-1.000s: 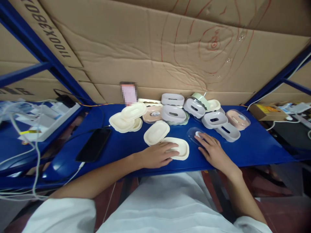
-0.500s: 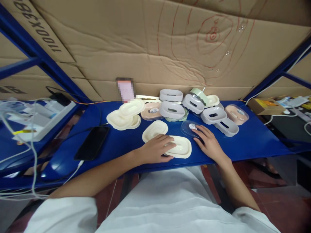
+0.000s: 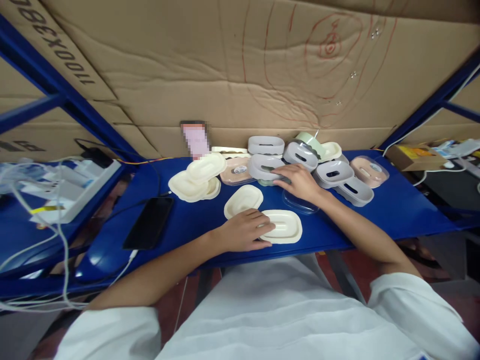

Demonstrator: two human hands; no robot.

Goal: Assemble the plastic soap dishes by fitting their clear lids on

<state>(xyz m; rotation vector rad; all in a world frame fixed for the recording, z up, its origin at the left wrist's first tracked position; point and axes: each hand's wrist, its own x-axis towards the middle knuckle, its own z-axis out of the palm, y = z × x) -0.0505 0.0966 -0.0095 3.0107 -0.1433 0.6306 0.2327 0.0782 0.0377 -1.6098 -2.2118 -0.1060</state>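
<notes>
My left hand (image 3: 247, 231) rests at the left end of a shallow cream oval tray (image 3: 287, 226), fingers over its rim and thumb at the near side. Partly behind that hand lies a second cream oval tray (image 3: 243, 199). My right hand (image 3: 300, 181) reaches over a clear oval cover (image 3: 298, 202) to a grey slotted soap dish (image 3: 258, 167). Its fingers and thumb close on the dish's right end. Under this dish, a pale green piece (image 3: 265, 183) shows in part.
Cream trays (image 3: 187, 186) are stacked at left beside a peach covered dish (image 3: 234, 172). Several grey dishes (image 3: 354, 190) and another peach dish (image 3: 369, 171) sit at right. A black phone (image 3: 148, 223) with a cable lies on the blue table (image 3: 408, 205). Cardboard (image 3: 168, 60) stands behind.
My right hand has left the clear cover and moved up and left to the grey soap dish. My left hand stays on the cream tray. The view has shifted slightly.
</notes>
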